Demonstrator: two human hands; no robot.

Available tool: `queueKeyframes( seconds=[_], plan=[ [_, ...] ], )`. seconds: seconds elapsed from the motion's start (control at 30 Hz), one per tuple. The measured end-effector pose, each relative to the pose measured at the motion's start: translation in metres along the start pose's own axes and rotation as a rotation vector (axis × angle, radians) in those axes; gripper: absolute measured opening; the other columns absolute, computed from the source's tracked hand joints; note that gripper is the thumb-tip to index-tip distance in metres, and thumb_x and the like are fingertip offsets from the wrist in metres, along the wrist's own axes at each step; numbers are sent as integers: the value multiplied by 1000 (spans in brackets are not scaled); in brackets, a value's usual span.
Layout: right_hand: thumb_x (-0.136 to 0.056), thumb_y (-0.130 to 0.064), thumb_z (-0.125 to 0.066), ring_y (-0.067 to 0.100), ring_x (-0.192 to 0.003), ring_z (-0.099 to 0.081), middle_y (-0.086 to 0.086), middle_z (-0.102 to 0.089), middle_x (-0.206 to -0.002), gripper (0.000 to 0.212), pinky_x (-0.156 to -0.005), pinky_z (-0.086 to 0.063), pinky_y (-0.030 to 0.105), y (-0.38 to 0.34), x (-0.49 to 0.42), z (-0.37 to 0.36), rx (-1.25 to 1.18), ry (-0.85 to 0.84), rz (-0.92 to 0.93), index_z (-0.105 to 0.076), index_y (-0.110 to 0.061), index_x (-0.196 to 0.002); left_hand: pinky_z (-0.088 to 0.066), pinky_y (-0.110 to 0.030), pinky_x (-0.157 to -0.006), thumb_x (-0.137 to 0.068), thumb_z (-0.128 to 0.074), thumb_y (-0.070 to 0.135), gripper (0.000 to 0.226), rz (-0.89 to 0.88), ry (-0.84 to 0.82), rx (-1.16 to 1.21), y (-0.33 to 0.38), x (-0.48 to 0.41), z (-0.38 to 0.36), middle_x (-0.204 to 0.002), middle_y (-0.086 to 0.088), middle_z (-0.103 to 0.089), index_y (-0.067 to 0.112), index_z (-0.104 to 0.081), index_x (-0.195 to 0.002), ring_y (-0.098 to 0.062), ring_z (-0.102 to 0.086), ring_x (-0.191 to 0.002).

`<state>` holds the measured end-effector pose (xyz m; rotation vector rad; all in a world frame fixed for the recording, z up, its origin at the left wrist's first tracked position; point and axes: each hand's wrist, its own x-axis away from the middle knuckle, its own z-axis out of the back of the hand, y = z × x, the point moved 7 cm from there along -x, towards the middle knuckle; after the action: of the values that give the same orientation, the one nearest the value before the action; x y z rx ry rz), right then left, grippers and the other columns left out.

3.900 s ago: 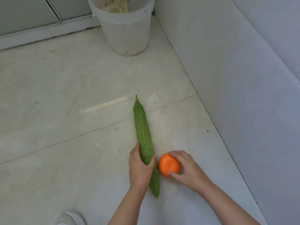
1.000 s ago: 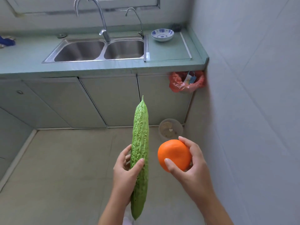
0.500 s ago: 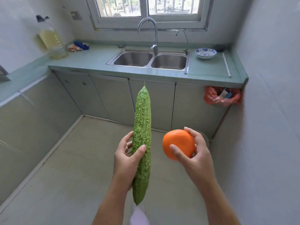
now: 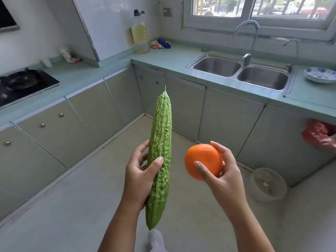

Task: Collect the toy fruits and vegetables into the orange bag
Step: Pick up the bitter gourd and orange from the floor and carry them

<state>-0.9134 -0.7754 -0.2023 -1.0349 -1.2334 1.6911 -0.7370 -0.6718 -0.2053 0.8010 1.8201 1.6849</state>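
Observation:
My left hand (image 4: 139,176) grips a long, bumpy green toy bitter gourd (image 4: 161,142), held upright with its pointed tip up. To its right, my right hand (image 4: 224,174) holds a round toy orange (image 4: 202,160) at about the same height. Both are raised in front of me above the kitchen floor. An orange-red plastic bag (image 4: 317,138) hangs below the counter edge at the far right, partly cut off by the frame.
An L-shaped counter (image 4: 163,60) runs along the left and back, with a double sink (image 4: 241,72), a bowl (image 4: 320,74), an oil bottle (image 4: 139,32) and a stove (image 4: 23,82). A white bucket (image 4: 268,184) stands on the floor at the right. Open floor (image 4: 72,206) lies ahead.
Both toys were lifted off the floor earlier. Over the last second my view has swung left and up; my hands keep holding the gourd and orange in front of me.

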Motion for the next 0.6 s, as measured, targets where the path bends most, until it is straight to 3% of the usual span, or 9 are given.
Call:
queueKeyframes(
  seconds=[0.17, 0.27, 0.4, 0.5, 0.6],
  plan=[
    [-51, -59, -65, 9, -97, -56, -10, -54, -115, 67, -76, -46, 17, 2, -19, -48, -24, -72, -21, -48, -43, -114, -53, -27, -65, -73, -68, 18, 50, 21, 47, 5, -10, -20, 33, -107, 1, -67, 33, -54, -119, -16, -67, -90],
    [-51, -58, -66, 10, -97, -57, -12, -54, -114, 64, -77, -46, 20, 1, -31, -86, -18, -131, -18, -49, -45, -111, -54, -29, -68, -83, -65, 8, 48, 38, 97, 7, -19, -38, 62, -111, -2, -65, 30, -52, -123, -17, -67, -93],
    [-54, -52, -70, 11, -96, -57, -12, -54, -112, 56, -75, -46, 18, -14, -61, -143, 12, -208, -2, -47, -50, -105, -53, -30, -68, -83, -64, 8, 46, 49, 167, 25, -17, -74, 109, -110, -3, -66, 34, -53, -120, -17, -67, -92],
    [-51, -59, -66, 12, -96, -58, -9, -56, -112, 58, -74, -47, 21, -32, -88, -189, 35, -280, 30, -46, -52, -105, -53, -30, -67, -76, -70, 19, 48, 34, 233, 54, -5, -102, 146, -109, -2, -67, 36, -54, -118, -17, -67, -91],
    [-56, -52, -70, 13, -98, -57, -7, -55, -114, 57, -75, -47, 22, -58, -114, -247, 59, -348, 91, -46, -49, -107, -52, -25, -63, -70, -66, 25, 47, -4, 309, 91, 10, -133, 192, -107, -2, -67, 42, -55, -113, -15, -68, -88]
  ],
)
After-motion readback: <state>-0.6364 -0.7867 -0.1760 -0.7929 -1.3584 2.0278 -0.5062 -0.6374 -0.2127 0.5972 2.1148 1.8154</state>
